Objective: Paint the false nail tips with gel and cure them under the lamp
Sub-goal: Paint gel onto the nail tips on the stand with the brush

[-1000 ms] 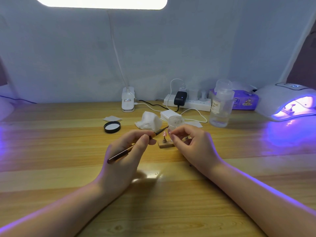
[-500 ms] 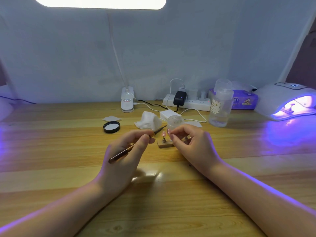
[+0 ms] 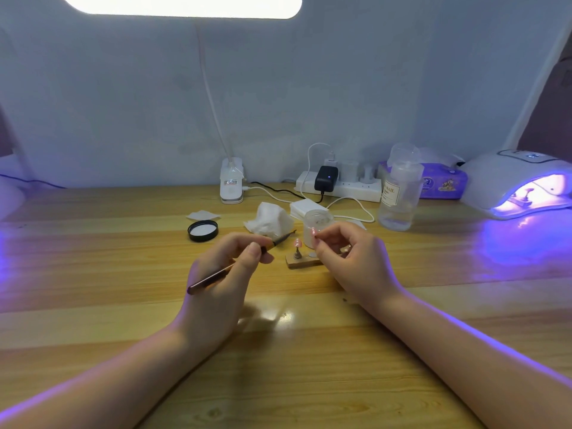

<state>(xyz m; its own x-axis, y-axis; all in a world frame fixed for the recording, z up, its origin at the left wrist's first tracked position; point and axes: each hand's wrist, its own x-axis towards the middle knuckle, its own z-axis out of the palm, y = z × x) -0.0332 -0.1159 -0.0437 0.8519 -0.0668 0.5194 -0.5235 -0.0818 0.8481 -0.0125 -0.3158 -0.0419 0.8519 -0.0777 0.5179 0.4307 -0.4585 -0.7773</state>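
One nail tip (image 3: 297, 242) just beyond brush (image 3: 241, 262) grip.

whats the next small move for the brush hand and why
Probably bring the brush tip in the left hand down to the pink nail tip on its stand: the tip hovers just left of it, not touching.

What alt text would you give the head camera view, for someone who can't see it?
A person's left hand holds a thin brush near a pink false nail tip on a small wooden stand, while the right hand is curled beside it. Behind, a wooden table holds a small jar, a black lid and a glowing purple curing lamp.
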